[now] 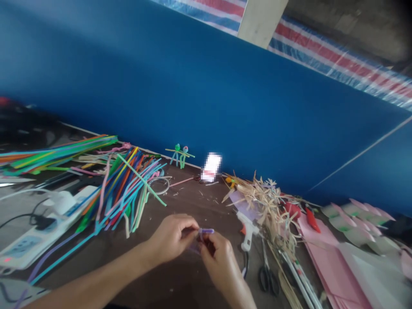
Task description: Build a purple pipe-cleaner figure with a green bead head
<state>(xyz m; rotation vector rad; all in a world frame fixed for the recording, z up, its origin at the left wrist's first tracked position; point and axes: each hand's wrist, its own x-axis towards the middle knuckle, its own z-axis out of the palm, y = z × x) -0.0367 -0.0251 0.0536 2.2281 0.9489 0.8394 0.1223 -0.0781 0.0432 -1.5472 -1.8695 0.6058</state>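
Note:
My left hand [172, 238] and my right hand [220, 257] meet over the near middle of the dark table. Thumb and fingers of both are pinched on a short purple pipe cleaner [207, 231], part of which sticks out above my right fingers. The rest of it is mostly hidden by the fingers. To the left lies a loose bundle of coloured pipe cleaners [128, 189]. Right of my hands are a white glue gun [247, 229] and black-handled scissors [268, 274]. Two small pipe-cleaner figures [182, 156] stand against the blue partition.
A white power strip [38, 236] with plugs and cords lies at left. At the back is a blurred-out phone-like bright screen [211, 167]. Dry straw-like strips [264, 197] are heaped at right, beside pink paper sheets [334, 262]. The blue partition [206, 94] bounds the table.

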